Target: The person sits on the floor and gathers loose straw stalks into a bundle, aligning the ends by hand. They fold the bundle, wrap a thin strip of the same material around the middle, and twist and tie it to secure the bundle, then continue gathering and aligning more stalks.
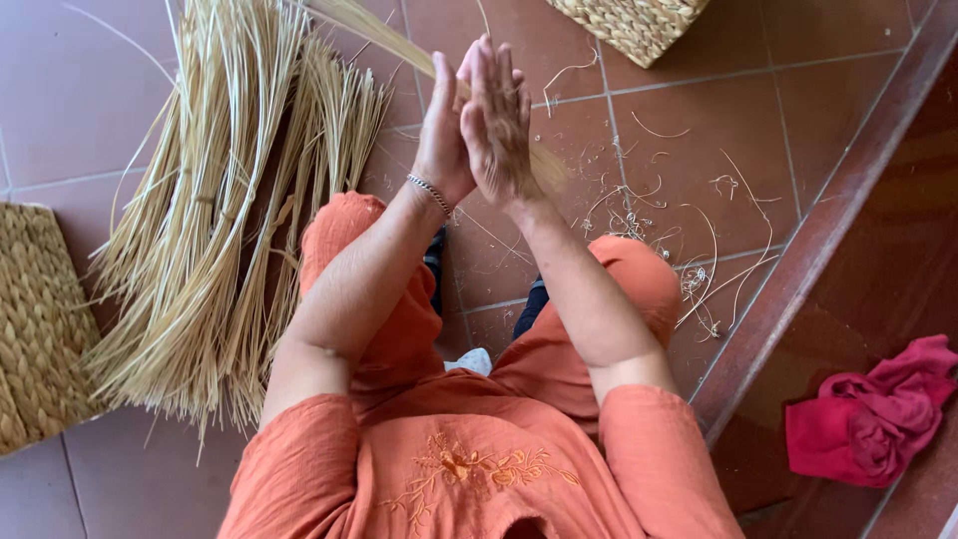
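Straw-coloured fibre strands [399,45] sit pressed between the two palms, above the tiled floor [699,130] ahead of the knees. Rolling them well, I judge, needs even pressure and flat palms. The left hand [444,125] and right hand [496,120] stand upright, fingers [489,70] straight and together, forearms raised.

You are looking at a scene lit by soft, even daylight, bright without glare. Faint shadows are lying under the straw bundle [215,215] on the tiled floor [80,90]. Your hands are staying fairly sharp, while the straw strand [544,165] between them is smearing into motion blur. Lines are bending slightly at the edges.
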`<state>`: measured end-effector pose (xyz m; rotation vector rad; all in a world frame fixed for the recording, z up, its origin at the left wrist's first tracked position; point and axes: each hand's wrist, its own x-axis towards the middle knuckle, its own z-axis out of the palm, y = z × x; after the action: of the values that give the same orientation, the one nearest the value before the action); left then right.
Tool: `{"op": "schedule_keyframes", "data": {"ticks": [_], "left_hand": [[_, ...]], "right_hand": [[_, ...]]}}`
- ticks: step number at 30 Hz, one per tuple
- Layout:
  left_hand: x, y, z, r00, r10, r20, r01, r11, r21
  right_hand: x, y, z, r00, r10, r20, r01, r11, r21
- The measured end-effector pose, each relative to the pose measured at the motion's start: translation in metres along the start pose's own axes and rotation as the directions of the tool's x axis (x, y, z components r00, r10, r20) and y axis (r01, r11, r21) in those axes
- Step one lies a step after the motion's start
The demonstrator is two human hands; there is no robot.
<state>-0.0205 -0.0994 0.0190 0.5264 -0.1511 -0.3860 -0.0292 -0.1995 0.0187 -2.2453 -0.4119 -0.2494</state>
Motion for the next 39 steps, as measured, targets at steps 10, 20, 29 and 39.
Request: {"op": "schedule_keyframes", "data": {"ticks": [10,20,29,39], "left_hand": [[-0.002,-0.008,0.01,0.903,0.411,-0.126,-0.382,0.902,0.199],[-0.003,-0.04,-0.011,0.92,0.391,-0.009,-0.388,0.916,0.099],[0.006,0.004,-0.019,0.994,0.034,-0.101,-0.032,0.999,0.02],[0.006,0.061,-0.015,0.93,0.345,-0.125,-0.324,0.932,0.162]], "right_hand": [[-0.004,0.013,0.024,0.998,-0.031,0.053,0.041,0.98,-0.192],[-0.006,0.001,0.02,0.998,0.003,0.065,0.01,0.978,-0.207],[0.012,0.027,0.013,1.0,0.029,0.004,-0.028,0.982,-0.188],[0.007,0.065,-0.096,0.845,0.527,-0.085,-0.209,0.473,0.856]]}}
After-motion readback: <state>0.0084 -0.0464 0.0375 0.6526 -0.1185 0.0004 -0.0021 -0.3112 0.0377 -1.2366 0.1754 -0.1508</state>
